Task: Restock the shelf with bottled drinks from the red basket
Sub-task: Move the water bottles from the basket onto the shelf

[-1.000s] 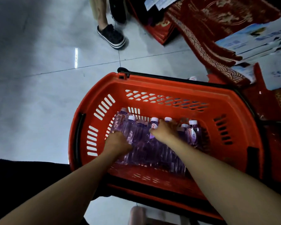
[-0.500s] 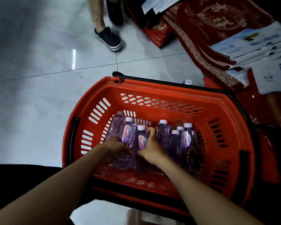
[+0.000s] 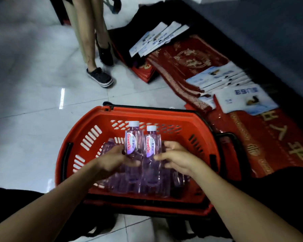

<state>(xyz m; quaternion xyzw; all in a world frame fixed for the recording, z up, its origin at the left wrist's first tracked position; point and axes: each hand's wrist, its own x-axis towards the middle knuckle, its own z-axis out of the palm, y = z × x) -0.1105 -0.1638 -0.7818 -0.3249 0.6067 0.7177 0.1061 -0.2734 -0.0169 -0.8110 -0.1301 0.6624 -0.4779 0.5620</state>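
Observation:
A red basket (image 3: 87, 119) with black handles sits on the floor below me and holds several clear purple bottled drinks (image 3: 110, 145) with white caps. Two of them stand raised side by side above the others. My left hand (image 3: 112, 159) grips the left raised bottle (image 3: 132, 142), its thumb lying across the front. My right hand (image 3: 177, 158) holds the right raised bottle (image 3: 150, 145) from the right side with curled fingers. No shelf is in view.
Another person's legs and black shoe (image 3: 100, 77) stand on the pale tiled floor beyond the basket. Red patterned mats (image 3: 187, 56) and stacks of white-blue packets (image 3: 222, 75) lie to the right. A dark surface runs along the top right.
Both hands have risen from among the bottles in the basket and now lift two of them upright above the rest. The view has tilted up, showing more floor and mats.

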